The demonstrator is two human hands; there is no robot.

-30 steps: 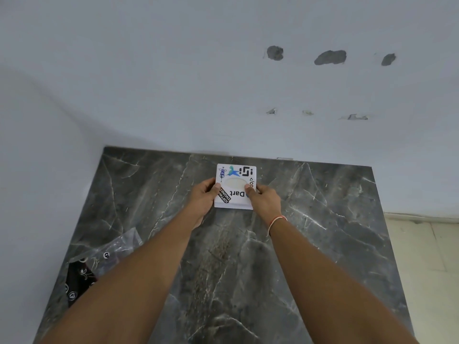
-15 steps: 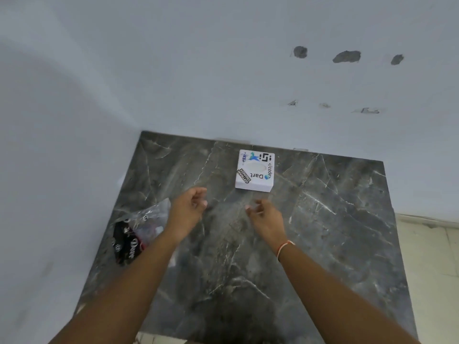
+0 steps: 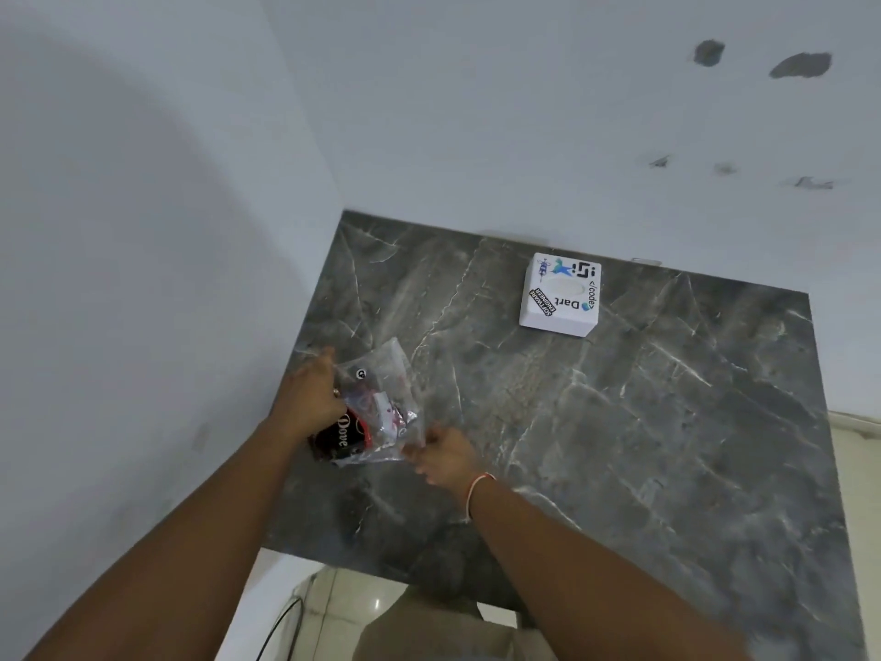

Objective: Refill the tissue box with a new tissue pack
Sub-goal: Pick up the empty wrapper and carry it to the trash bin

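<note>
A white wall [image 3: 143, 279] is being seen at 9 o'clock, meeting a dark marble-look tabletop [image 3: 619, 446] w/ pale veins. Near the table's 9 o'clock edge, the left hand [image 3: 307, 403] is being held against the left side of a clear plastic wrapper [image 3: 381, 403]; fingers are curled onto the film, so the hand is being closed on it, though the exact grip is hidden by the hand's back. The wrapper is crumpled, w/ a black printed patch at its 7 o'clock corner and red/white print in the middle; whether tissues are inside cannot be told. At the wrapper's 5 o'clock corner, the right hand [image 3: 445, 458] is being pinched onto the film's edge, fingers together. A thin red-and-white thread band [image 3: 476, 489] is being worn on the right wrist. Well apart, toward 1 o'clock from the hands and close to the back wall, the white tissue box [image 3: 560, 295] is being left flat on the tabletop, untouched, its top covered w/ stickers around an oval slot. No tissue is being seen sticking out of the slot. At 2 o'clock, the back wall is being marked by dark chipped patches [image 3: 801, 65]. Pale floor tile is being seen at 3 o'clock past the table's edge.
</note>
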